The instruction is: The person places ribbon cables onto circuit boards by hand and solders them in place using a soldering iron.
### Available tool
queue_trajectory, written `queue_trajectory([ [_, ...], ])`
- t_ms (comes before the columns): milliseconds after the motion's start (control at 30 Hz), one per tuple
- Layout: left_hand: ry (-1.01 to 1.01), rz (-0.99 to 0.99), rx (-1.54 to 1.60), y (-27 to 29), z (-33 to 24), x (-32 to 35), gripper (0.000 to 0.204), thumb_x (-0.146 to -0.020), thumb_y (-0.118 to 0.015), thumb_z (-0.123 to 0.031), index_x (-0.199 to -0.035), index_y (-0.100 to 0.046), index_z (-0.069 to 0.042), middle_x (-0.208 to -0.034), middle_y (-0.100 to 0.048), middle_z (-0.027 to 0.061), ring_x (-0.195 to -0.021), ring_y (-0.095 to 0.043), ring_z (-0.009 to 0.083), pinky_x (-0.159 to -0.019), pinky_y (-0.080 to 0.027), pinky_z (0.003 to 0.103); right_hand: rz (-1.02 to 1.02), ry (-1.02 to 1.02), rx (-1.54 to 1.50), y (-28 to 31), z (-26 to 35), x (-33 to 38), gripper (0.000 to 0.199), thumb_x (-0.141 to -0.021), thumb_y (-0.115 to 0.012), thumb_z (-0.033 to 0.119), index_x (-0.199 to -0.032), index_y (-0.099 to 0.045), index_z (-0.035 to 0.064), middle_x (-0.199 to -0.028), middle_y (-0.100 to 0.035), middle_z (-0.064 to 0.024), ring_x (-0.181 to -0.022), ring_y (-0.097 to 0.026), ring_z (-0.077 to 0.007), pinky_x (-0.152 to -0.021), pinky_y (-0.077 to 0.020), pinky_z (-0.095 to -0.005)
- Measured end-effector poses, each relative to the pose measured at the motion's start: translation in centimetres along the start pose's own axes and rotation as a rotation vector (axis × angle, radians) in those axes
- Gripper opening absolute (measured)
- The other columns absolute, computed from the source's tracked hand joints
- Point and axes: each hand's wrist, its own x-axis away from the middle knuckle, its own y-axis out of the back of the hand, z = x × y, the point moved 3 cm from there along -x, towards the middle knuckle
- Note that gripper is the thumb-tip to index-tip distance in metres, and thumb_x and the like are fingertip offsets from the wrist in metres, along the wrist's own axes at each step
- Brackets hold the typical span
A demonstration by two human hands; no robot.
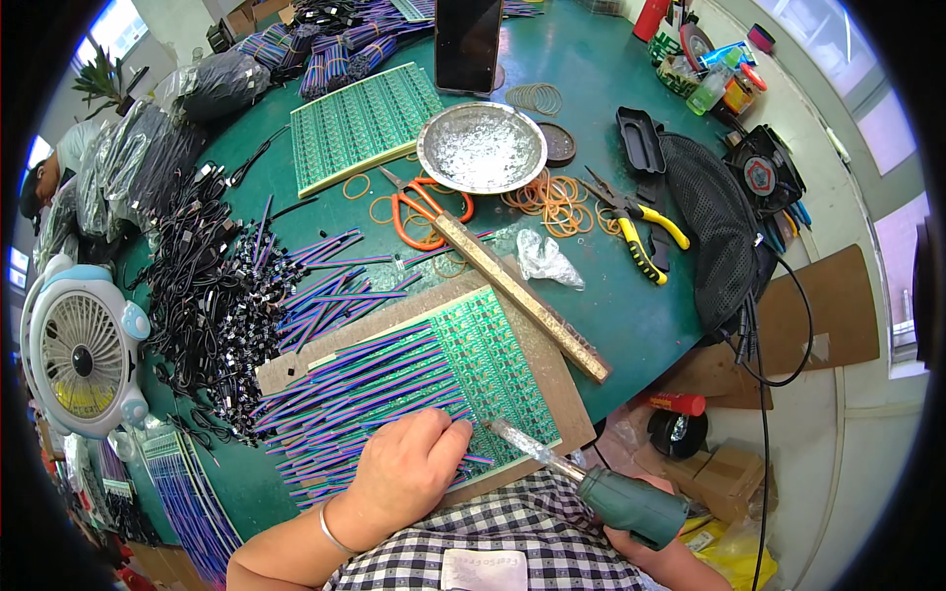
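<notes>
My right hand (631, 548) is wrapped round the green handle of a soldering iron (633, 504). The iron's metal tip points left and reaches the green circuit board panel (498, 369), close to my left fingers. My left hand (409, 465) is closed over the panel, its fingertips turned down and hidden, so what they pinch cannot be made out. Striped blue, purple and pink ribbon wires (360, 399) lie in rows across the panel's left part and run under that hand. Beneath the panel is a brown backing board (532, 340).
A metal bar (522, 295) lies across the backing board's far edge. Beyond are a metal bowl (482, 148), orange scissors (404, 219), rubber bands (552, 204) and yellow-handled pliers (645, 236). Black connector cables (197, 286) and a fan (81, 360) crowd the left. A phone (468, 44) stands behind.
</notes>
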Motion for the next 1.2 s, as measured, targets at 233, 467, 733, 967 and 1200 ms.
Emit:
queue_trajectory([
  [233, -0.005, 0.015, -0.01, 0.0, 0.0, -0.1, 0.03, -0.06, -0.067, -0.002, -0.09, -0.062, -0.004, -0.078, -0.054, 0.0076, -0.067, -0.057, 0.0242, -0.055, -0.047, 0.035, -0.071, 0.134, 0.207, -0.2, 0.1, 0.1, 0.02, -0.072, -0.067, 0.016, -0.089, -0.065, 0.0054, -0.082, -0.064, -0.0073, -0.071, -0.061, -0.0244, -0.068, -0.0462, -0.0348],
  [467, -0.006, 0.018, -0.022, 0.0, -0.1, 0.0, 0.032, -0.059, -0.067, -0.003, -0.091, -0.062, -0.004, -0.078, -0.055, 0.0076, -0.067, -0.057, 0.0244, -0.055, -0.047, 0.035, 0.031, -0.022, -0.033, 0.0, -0.3, -0.5, 0.015, -0.077, -0.066, 0.02, -0.083, -0.065, 0.0066, -0.074, -0.064, -0.0059, -0.067, -0.061, -0.0222, -0.064, -0.0468, -0.0344],
  [733, 0.002, 0.0, 0.01, -0.1, 0.0, 0.1, 0.036, -0.058, -0.067, -0.003, -0.093, -0.062, -0.004, -0.078, -0.055, 0.0074, -0.066, -0.058, 0.0249, -0.054, -0.047, 0.035, 0.06, -0.162, -0.284, -0.1, 1.0, -1.7, 0.019, -0.077, -0.063, 0.017, -0.088, -0.063, 0.002, -0.072, -0.063, -0.0054, -0.061, -0.063, -0.0172, -0.059, -0.0484, -0.0291],
  [967, -0.006, -0.005, 0.008, 0.0, 0.0, 0.0, 0.038, -0.056, -0.067, -0.003, -0.094, -0.061, -0.004, -0.078, -0.055, 0.0078, -0.066, -0.058, 0.0251, -0.054, -0.047, 0.035, -0.079, 0.148, 0.184, 0.0, 1.1, -1.4, 0.019, -0.075, -0.065, 0.016, -0.087, -0.063, 0.0019, -0.073, -0.063, -0.0066, -0.063, -0.063, -0.0182, -0.064, -0.0488, -0.0308],
  [1200, -0.006, -0.007, 0.003, 0.1, 0.0, 0.0, 0.039, -0.055, -0.067, -0.002, -0.094, -0.061, -0.003, -0.078, -0.055, 0.008, -0.066, -0.058, 0.0249, -0.054, -0.047, 0.035, 0.058, -0.076, -0.199, -0.2, -0.3, -0.6, 0.027, -0.083, -0.059, 0.023, -0.098, -0.06, 0.0006, -0.068, -0.064, -0.0069, -0.072, -0.062, -0.0173, -0.082, -0.0431, -0.0328],
])
